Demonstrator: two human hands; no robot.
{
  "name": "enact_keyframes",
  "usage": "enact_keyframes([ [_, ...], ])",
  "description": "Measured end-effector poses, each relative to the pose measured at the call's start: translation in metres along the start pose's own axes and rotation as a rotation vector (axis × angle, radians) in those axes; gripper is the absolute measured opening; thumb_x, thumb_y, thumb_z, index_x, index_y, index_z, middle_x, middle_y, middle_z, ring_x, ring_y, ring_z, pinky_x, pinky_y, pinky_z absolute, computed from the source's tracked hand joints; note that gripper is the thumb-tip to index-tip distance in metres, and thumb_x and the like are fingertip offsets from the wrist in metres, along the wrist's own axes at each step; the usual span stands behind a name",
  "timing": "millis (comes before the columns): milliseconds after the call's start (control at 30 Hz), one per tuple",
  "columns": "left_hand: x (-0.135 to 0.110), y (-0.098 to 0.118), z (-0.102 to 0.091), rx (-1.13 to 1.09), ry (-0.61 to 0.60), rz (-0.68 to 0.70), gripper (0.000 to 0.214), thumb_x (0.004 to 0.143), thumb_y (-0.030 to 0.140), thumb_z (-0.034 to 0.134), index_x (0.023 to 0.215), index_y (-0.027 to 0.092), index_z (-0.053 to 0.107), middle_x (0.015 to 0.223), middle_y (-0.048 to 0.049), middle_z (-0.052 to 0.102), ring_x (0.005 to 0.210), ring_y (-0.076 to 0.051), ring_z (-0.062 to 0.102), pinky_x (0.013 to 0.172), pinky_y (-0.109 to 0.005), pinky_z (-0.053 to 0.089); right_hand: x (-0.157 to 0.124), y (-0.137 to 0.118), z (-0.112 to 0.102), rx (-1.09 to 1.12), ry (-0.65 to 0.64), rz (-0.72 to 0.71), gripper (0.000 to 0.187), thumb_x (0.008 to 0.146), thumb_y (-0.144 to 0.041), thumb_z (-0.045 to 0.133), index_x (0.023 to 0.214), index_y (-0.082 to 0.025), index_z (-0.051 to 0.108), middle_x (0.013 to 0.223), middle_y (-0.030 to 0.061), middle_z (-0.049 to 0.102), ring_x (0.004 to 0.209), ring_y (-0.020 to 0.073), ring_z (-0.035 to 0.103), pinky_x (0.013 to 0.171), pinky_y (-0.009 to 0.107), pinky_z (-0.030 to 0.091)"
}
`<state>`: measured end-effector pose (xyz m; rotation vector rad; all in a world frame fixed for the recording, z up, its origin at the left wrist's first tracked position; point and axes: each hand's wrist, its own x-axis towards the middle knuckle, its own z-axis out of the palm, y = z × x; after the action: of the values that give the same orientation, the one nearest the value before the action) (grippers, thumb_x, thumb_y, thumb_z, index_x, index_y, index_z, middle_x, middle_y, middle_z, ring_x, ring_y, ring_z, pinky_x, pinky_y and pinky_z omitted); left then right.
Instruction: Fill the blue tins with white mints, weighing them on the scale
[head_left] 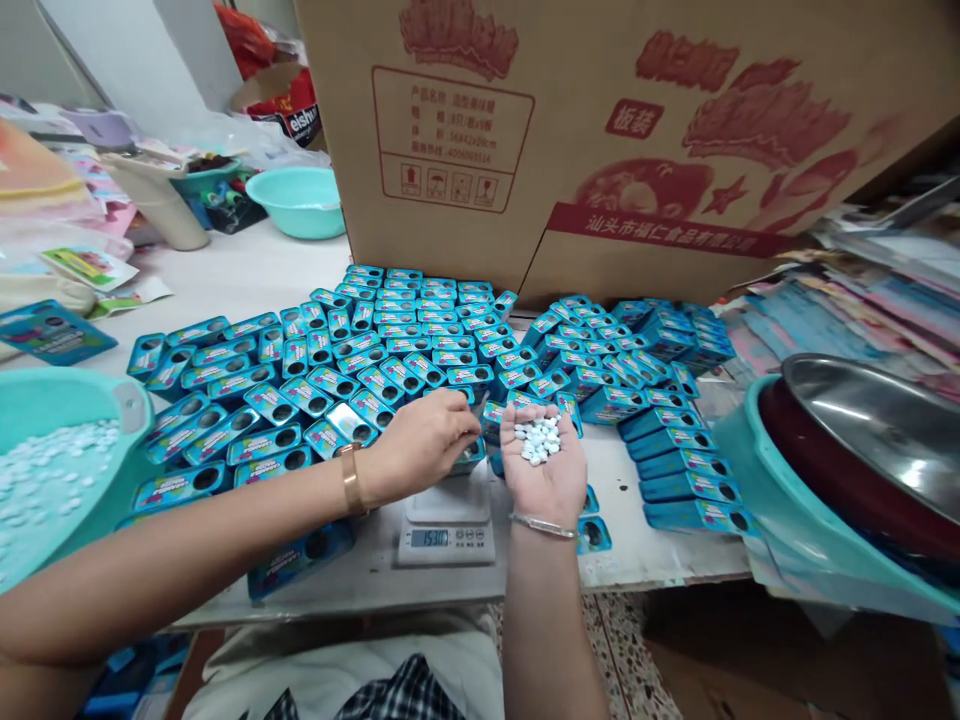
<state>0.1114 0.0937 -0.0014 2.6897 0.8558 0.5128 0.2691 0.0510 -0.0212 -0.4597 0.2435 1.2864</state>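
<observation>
My left hand (420, 440), with a gold-coloured band on its wrist, is closed in a pinch above a small kitchen scale (446, 545). What its fingertips hold, if anything, I cannot make out. The display seems to read 153.0. Beneath those fingers a blue printed box (471, 455) stands on the scale, mostly hidden. Cupped palm up to the right of it, my right hand (546, 480) holds a small heap of pale blue-white tablets (538, 438). A silver bangle circles that wrist.
Rows of blue boxes with round dark openings (300, 395) cover the table. A turquoise basin (127, 400) of tablets stands at left. At right are a basin (750, 420) and a metal bowl (885, 420). A large carton (585, 130) rises behind.
</observation>
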Motion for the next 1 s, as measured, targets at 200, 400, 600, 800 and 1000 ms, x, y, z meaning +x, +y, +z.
enact_keyframes([
  [200, 0.017, 0.002, -0.026, -0.174, 0.104, -0.050, 0.019, 0.091, 0.024, 0.051, 0.082, 0.019, 0.068, 0.082, -0.0019, 0.062, 0.080, -0.014, 0.056, 0.074, -0.027, 0.044, -0.001, -0.003, -0.001, -0.004, -0.005, 0.008, 0.025, 0.092, -0.030, 0.040, 0.073, -0.020, 0.052, 0.067, -0.0047, 0.054, 0.064, 0.0080, 0.057, 0.080, 0.034, 0.056],
  [400, 0.003, 0.001, -0.046, -0.100, 0.095, -0.075, 0.039, 0.085, 0.038, 0.060, 0.118, 0.018, 0.055, 0.109, -0.0076, 0.059, 0.102, -0.022, 0.054, 0.088, -0.035, 0.043, -0.007, -0.009, 0.001, -0.023, 0.001, -0.005, 0.028, 0.093, -0.030, 0.038, 0.072, -0.019, 0.052, 0.067, -0.0033, 0.055, 0.064, 0.0079, 0.057, 0.077, 0.032, 0.057],
  [600, -0.023, 0.002, -0.023, 0.132, -0.047, -0.100, 0.085, 0.072, 0.057, 0.067, 0.139, 0.019, 0.031, 0.130, -0.0130, 0.048, 0.115, -0.030, 0.043, 0.097, -0.045, 0.032, -0.012, -0.018, 0.001, -0.042, 0.034, -0.072, 0.028, 0.093, -0.029, 0.036, 0.073, -0.018, 0.052, 0.066, -0.0032, 0.055, 0.063, 0.0083, 0.057, 0.072, 0.031, 0.057],
  [800, -0.023, 0.009, 0.005, 0.236, -0.136, -0.091, 0.083, 0.073, 0.051, 0.069, 0.137, 0.014, 0.031, 0.119, -0.0138, 0.055, 0.112, -0.031, 0.045, 0.100, -0.048, 0.027, -0.022, -0.013, 0.006, -0.064, 0.020, -0.061, 0.029, 0.094, -0.027, 0.033, 0.074, -0.018, 0.051, 0.067, -0.0028, 0.055, 0.063, 0.0087, 0.058, 0.071, 0.030, 0.057],
  [1000, -0.026, 0.003, 0.019, 0.228, -0.085, -0.089, 0.084, 0.073, 0.047, 0.070, 0.138, 0.012, 0.030, 0.115, -0.0148, 0.057, 0.111, -0.032, 0.045, 0.100, -0.052, 0.025, -0.026, -0.012, 0.007, -0.087, 0.007, -0.058, 0.029, 0.093, -0.026, 0.031, 0.075, -0.019, 0.052, 0.068, -0.0026, 0.056, 0.064, 0.0084, 0.058, 0.072, 0.029, 0.057],
])
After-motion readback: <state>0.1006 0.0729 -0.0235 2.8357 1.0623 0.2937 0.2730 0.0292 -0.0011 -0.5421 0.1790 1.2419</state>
